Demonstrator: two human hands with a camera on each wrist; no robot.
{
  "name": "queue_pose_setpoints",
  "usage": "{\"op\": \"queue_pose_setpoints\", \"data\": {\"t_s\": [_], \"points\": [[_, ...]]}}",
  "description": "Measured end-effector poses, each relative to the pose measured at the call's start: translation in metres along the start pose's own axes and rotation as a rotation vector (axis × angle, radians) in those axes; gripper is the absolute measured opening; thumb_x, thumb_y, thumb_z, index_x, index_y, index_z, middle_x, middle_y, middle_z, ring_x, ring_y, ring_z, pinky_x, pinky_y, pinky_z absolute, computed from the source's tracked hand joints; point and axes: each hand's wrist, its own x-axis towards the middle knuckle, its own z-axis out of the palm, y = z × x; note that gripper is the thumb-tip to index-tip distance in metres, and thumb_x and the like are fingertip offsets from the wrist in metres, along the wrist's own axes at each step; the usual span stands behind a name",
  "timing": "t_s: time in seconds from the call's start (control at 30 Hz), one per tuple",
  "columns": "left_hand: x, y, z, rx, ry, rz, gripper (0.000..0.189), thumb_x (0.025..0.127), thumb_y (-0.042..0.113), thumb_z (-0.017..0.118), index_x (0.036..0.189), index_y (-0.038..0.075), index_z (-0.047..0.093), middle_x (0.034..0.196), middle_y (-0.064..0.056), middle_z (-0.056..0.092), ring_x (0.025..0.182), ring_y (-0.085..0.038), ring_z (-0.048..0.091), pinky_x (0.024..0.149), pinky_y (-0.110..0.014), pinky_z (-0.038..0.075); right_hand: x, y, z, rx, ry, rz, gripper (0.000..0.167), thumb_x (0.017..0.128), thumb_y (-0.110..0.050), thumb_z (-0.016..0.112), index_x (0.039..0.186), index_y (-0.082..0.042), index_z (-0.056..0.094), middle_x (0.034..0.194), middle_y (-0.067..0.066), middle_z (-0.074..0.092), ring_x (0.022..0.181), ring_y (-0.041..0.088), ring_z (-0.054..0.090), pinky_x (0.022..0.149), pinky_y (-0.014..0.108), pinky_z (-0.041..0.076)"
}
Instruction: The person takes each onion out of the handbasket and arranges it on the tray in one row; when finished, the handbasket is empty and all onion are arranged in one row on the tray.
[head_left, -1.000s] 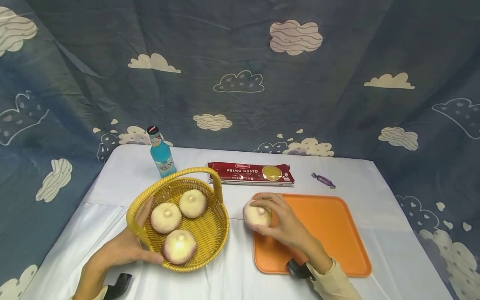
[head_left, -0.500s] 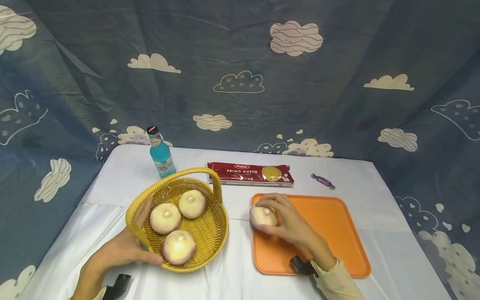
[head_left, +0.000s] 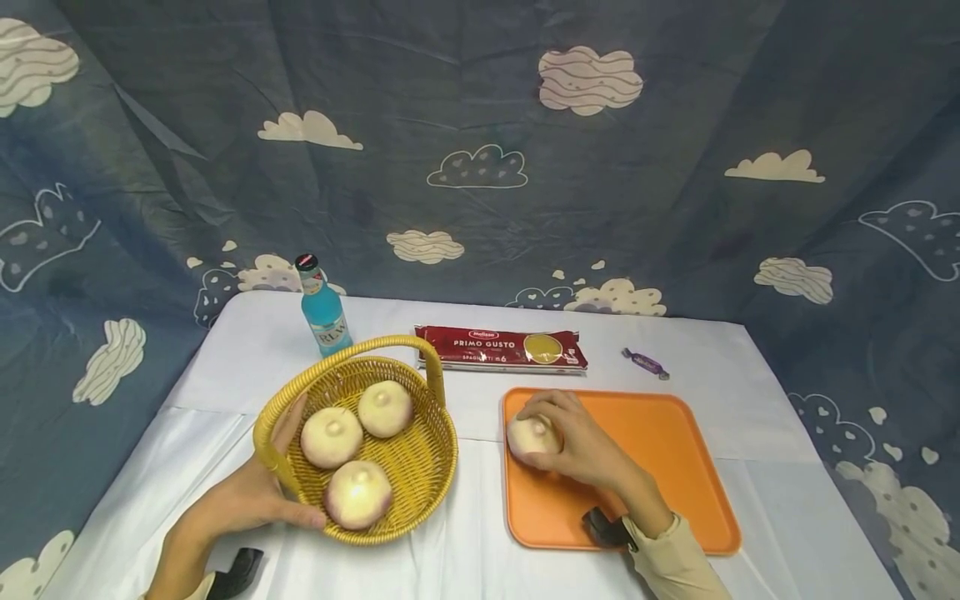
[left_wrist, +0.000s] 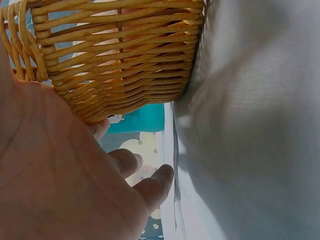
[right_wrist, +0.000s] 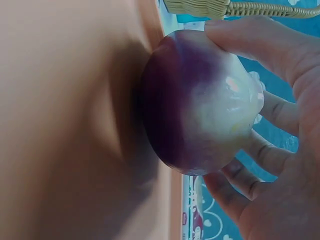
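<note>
The purple-and-white bulb [head_left: 532, 437] was right of centre, at the left side of the orange tray [head_left: 671, 467], held by the right hand [head_left: 579, 446] between thumb and fingers; lower left, the left hand [head_left: 243, 498], fingers wide, touched the yellow basket [head_left: 415, 467].

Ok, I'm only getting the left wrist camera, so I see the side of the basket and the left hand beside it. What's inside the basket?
Observer: The head view shows three round, pale vegetables in the basket.
Operator: And what is the right hand holding?
Observer: A fourth vegetable, purple and white in the right wrist view, at the left side of an orange tray.
Operator: Anything lying beyond the tray's far edge, toward its right end?
Observer: Yes, a small purple wrapped candy on the white cloth.
</note>
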Motion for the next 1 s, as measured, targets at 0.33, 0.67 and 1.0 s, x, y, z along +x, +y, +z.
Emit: {"op": "queue_pose_setpoints", "data": {"t_s": [0.33, 0.67, 1.0], "points": [[-0.0017, 0.0011, 0.0004, 0.025, 0.002, 0.006, 0.151, 0.061, 0.019, 0.097, 0.159, 0.034, -0.017, 0.166, -0.02, -0.016, 0.148, -0.052, -0.011, 0.12, -0.031, -0.003, -0.0005, -0.0044, 0.0008, -0.007, -0.023, 0.014, 0.041, 0.075, -0.031, 0.089, 0.11, -0.022, 0.069, 0.123, -0.007, 0.057, 0.118, 0.013, 0.044, 0.094, 0.04, 0.049], [0.0015, 0.0018, -0.0003, 0.017, -0.003, 0.017, 0.152, 0.06, 0.018, 0.097, 0.159, 0.032, -0.017, 0.165, -0.021, -0.017, 0.147, -0.054, -0.014, 0.108, -0.077, -0.003, -0.0001, -0.0045, 0.0022, -0.001, -0.027, 0.012, 0.041, 0.076, -0.034, 0.089, 0.11, -0.024, 0.068, 0.123, -0.01, 0.056, 0.118, 0.012, 0.043, 0.092, 0.038, 0.048], [-0.0006, 0.0029, 0.0006, -0.003, -0.001, 0.002, 0.15, 0.061, 0.016, 0.096, 0.159, 0.032, -0.016, 0.165, -0.021, -0.019, 0.147, -0.053, -0.016, 0.113, -0.07, -0.008, 0.0005, -0.0033, 0.003, -0.012, -0.027, 0.002, 0.044, 0.077, -0.034, 0.088, 0.114, -0.023, 0.069, 0.125, -0.008, 0.056, 0.119, 0.014, 0.043, 0.092, 0.039, 0.049]]}}
